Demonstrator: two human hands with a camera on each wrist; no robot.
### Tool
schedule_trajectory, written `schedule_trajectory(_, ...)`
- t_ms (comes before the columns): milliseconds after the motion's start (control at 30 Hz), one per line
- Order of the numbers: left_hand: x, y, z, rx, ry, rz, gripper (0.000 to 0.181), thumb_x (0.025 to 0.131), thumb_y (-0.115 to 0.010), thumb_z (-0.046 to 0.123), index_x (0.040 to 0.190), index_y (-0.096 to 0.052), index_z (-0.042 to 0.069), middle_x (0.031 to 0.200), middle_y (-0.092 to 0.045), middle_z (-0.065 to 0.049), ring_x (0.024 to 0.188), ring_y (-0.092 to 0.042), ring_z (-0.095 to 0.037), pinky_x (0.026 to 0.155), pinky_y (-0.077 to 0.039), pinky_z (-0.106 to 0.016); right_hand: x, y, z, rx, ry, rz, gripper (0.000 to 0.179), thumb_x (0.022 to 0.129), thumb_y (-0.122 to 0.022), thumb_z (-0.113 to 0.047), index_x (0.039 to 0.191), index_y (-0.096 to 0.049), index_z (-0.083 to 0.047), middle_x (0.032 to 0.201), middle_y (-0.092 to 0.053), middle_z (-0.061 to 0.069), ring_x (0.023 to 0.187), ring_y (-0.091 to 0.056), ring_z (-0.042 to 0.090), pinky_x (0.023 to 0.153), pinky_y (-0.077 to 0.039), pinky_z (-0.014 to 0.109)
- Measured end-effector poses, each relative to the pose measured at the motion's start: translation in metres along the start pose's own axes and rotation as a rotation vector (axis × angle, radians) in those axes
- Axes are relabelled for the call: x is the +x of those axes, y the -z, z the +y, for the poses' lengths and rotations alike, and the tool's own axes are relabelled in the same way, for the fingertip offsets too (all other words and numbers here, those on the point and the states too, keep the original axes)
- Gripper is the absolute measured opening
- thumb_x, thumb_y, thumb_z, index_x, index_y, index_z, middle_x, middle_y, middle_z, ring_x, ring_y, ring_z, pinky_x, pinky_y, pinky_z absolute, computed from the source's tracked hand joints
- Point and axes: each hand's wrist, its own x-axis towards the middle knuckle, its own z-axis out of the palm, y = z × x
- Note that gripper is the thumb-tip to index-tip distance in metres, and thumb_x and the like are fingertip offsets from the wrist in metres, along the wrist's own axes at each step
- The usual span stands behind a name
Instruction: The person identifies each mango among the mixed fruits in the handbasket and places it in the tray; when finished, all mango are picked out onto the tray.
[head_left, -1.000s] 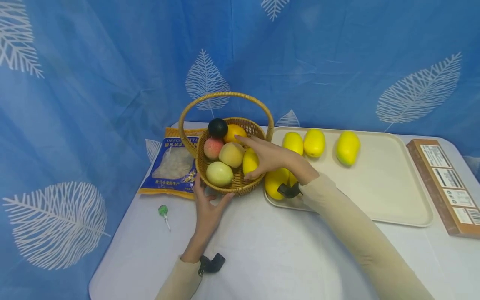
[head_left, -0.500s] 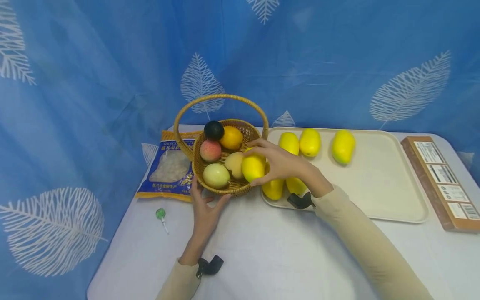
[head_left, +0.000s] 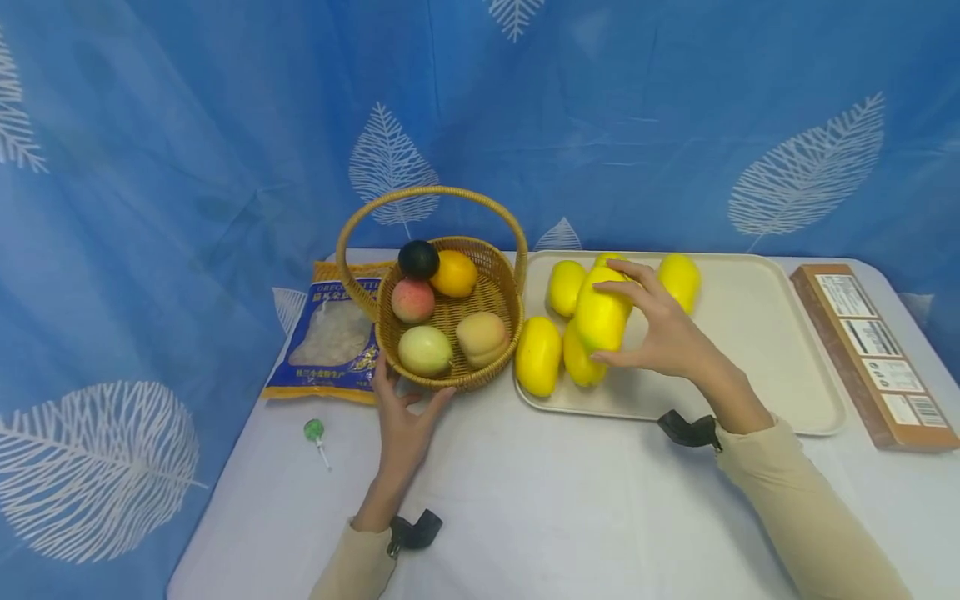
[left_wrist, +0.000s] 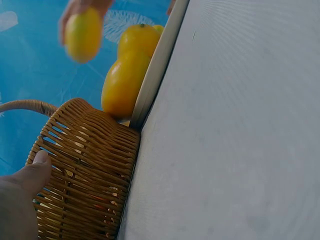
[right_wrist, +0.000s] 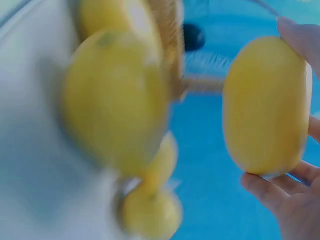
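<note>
My right hand (head_left: 671,337) holds a yellow mango (head_left: 602,310) above the left part of the cream tray (head_left: 750,367), thumb on the near side and fingers on the far side. In the right wrist view that mango (right_wrist: 266,106) is gripped at its ends. Several more mangoes (head_left: 538,357) lie on the tray beneath and around it. My left hand (head_left: 405,433) holds the near side of the wicker basket (head_left: 495,279), its thumb (left_wrist: 40,167) against the woven wall. Inside sit a peach (head_left: 412,301), a yellowish peach-like fruit (head_left: 482,338), a pale green fruit (head_left: 425,351), an orange fruit (head_left: 454,273) and a dark round fruit (head_left: 418,260).
A blue and orange food bag (head_left: 330,333) lies left of the basket, partly behind it. A green lollipop (head_left: 315,432) rests nearer the front left. Right of the tray lies a long brown box (head_left: 873,358) with white labels. A blue curtain (head_left: 637,125) hangs behind the table.
My right hand has lifted a mango out of the basket and carried it right over the tray. The yellowish fruit has shifted toward the basket's near right. My left hand keeps its place at the basket.
</note>
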Motion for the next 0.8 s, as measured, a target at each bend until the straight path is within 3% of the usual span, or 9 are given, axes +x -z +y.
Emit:
schedule_trajectory(167,-0.001,0.001,0.017,-0.006,-0.001,0.008,0.105,0.080,-0.080,0.006,0.156,-0.007,0.004,0.154,-0.018,-0.024,0.140,-0.031,-0.038,0.090,-0.047,-0.054,-0.032,0.004,0.027,-0.039,-0.108,0.003,0.084,0.057,-0.095,-0.012,0.131,-0.056,-0.010,0.151,-0.030,0.023,0.141,-0.027,0.042,0.097,-0.037,0.072)
schedule_trajectory(333,-0.004,0.003,0.037,0.003,0.001,0.001,0.102,0.080,-0.079,0.003,0.153,-0.008,-0.005,0.152,-0.018,-0.030,0.139,-0.031,-0.043,0.089,-0.046,-0.058,-0.055,0.001,0.045,-0.037,-0.152,-0.040,0.080,0.058,-0.094,-0.013,0.129,-0.058,-0.009,0.146,-0.034,0.026,0.131,-0.035,0.046,0.091,-0.041,0.068)
schedule_trajectory(600,-0.004,0.004,0.040,-0.005,0.001,-0.006,0.102,0.081,-0.078,0.003,0.153,-0.007,-0.005,0.152,-0.017,-0.031,0.139,-0.031,-0.043,0.089,-0.045,-0.060,-0.069,-0.004,0.055,-0.020,-0.170,-0.116,0.080,0.060,-0.094,-0.018,0.130,-0.057,-0.009,0.147,-0.037,0.026,0.132,-0.037,0.049,0.097,-0.037,0.071)
schedule_trajectory(800,-0.003,0.002,0.039,-0.005,-0.009,-0.015,0.102,0.081,-0.079,0.003,0.153,-0.007,-0.005,0.152,-0.017,-0.030,0.139,-0.030,-0.043,0.089,-0.045,-0.059,-0.070,-0.004,0.054,-0.036,-0.157,-0.130,0.081,0.063,-0.093,-0.017,0.134,-0.055,-0.008,0.151,-0.029,0.029,0.134,-0.034,0.051,0.095,-0.038,0.071)
